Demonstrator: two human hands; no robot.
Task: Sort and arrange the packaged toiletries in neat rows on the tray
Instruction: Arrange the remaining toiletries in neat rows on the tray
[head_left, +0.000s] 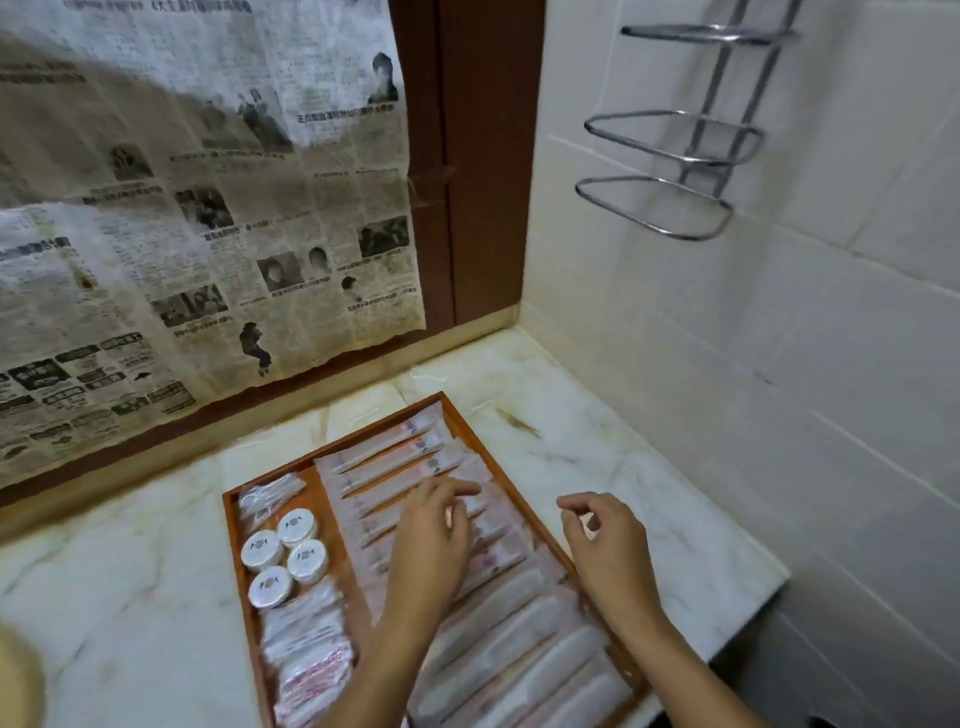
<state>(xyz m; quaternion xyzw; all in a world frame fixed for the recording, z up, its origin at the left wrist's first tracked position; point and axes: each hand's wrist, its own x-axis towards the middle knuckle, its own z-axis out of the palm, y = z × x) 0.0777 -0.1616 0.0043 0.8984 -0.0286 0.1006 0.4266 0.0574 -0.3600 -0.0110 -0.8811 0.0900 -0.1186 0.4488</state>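
A brown wooden tray (457, 415) lies on the marble counter. Long white sachets (387, 452) fill its right part in a row, from far end to near end. On its left side sit several round white tubs (283, 553), with small clear packets above them (267, 496) and a pile of flat packets below (306, 660). My left hand (434, 525) reaches over the long sachets, its fingertips touching one in the middle of the row. My right hand (605, 540) hovers over the tray's right rim, fingers loosely curled, holding nothing.
The marble counter (597, 452) ends in a corner of white tiled wall (753, 364). Newspaper (197, 208) covers the panel behind, beside a dark wooden frame (483, 156). A chrome wire rack (675, 156) hangs on the tiles. A yellowish object (18, 680) shows at the bottom left.
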